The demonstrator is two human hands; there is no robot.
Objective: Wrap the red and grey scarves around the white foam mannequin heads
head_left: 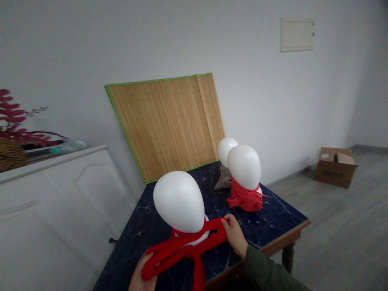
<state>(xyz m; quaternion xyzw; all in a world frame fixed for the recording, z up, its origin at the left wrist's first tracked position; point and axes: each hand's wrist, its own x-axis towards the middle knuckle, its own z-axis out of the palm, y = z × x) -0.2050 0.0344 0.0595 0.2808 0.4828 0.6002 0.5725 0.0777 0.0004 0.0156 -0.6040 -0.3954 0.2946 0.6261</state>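
The head view is looking down over a table edge at two bare hands working a red fleece scarf [184, 246] around the neck of a white polystyrene head form [178, 201] at lower centre. The scarf is passing around the neck, and its two lengths are crossing in front, with one tail hanging down toward the bottom edge of the frame. The right hand [235, 236], coming in from a green sleeve [263, 270] at lower right, is pinching a fold of the scarf between its fingers and thumb, drawing that length out to the right. The left hand [142, 277], at the bottom edge, is pressing up under a doubled loop of the scarf; its fingers are hidden behind the cloth, so I cannot tell whether it is gripping or only supporting.

The head form is showing a smooth, faintly pebbled, egg-like surface, and it is standing on a glossy dark blue marble-patterned tabletop [273, 212] with a wooden edge. Farther up the table, a second foam head [244, 167] is wearing thin red cloth [245, 200] bunched around its neck, and a third foam head [227, 149] is standing behind it on rough brown sacking [223, 180]. A slatted bamboo mat [165, 125] with green edging is leaning against the wall at upper centre.
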